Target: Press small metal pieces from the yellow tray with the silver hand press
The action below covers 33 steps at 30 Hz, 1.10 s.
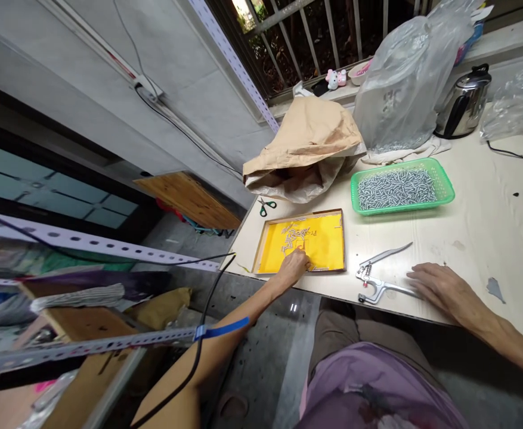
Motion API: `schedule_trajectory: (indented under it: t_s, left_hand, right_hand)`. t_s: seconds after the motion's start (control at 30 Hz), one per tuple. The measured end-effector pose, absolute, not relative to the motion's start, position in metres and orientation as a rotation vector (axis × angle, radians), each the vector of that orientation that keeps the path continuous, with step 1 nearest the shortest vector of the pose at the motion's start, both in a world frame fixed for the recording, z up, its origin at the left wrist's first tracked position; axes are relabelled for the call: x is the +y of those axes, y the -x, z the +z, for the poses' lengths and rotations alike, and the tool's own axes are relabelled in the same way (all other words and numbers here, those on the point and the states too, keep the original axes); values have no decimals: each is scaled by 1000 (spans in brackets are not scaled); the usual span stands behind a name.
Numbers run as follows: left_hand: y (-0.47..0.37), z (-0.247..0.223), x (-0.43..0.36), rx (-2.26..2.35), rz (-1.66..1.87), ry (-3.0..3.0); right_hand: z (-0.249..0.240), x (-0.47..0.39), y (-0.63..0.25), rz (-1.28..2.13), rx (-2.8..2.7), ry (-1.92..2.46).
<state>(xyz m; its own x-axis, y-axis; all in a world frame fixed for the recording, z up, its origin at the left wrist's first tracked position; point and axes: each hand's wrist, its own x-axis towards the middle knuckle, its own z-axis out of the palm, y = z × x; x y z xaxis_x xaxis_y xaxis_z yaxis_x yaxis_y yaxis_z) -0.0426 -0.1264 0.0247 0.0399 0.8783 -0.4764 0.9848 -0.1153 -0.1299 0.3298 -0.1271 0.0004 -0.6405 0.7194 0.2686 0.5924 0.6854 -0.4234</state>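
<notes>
My left hand [293, 266] reaches into a shallow tray lined in yellow [328, 250], its fingers bent together and pointing down. Whatever its fingertips may hold is hidden. Just beyond them lies a loose heap of small metal pins [293, 236] on the yellow lining. My right hand [444, 291] rests on the table with its fingers stretched out. Its fingertips are by the handle end of silver hand pliers [380, 285], whose two handles stand apart; I cannot tell whether they touch.
A green plastic basket [446, 189] full of metal pins stands behind the pliers. At the back are a brown paper bag [306, 140], a clear plastic bag [395, 89] and a steel kettle [467, 101]. Green-handled scissors [267, 207] lie left. A black cable [205, 310] crosses before my left arm.
</notes>
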Motion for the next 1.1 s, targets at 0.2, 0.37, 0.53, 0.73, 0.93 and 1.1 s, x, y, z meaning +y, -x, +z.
schedule_trajectory:
  t_s: [0.2, 0.37, 0.53, 0.73, 0.93, 1.1]
  left_hand:
    - [47, 24, -125, 1827, -646, -2191]
    - [38, 31, -129, 1953, -75, -2086]
    - [-21, 26, -155, 1759, 499, -1354]
    - [-76, 2, -172, 1675, 523, -965]
    - [-78, -4, -172, 1691, 469, -872]
    - [-80, -2, -171, 1709, 402, -845]
  right_hand:
    - [-6, -135, -329, 437, -2471, 979]
    - [-12, -139, -331, 429, -2449, 994]
    - [-16, -143, -329, 476, -2455, 1052]
    - [-19, -155, -317, 481, -2504, 1062]
    - [-26, -158, -314, 418, -2476, 1095]
    - [-31, -157, -312, 382, -2473, 1112]
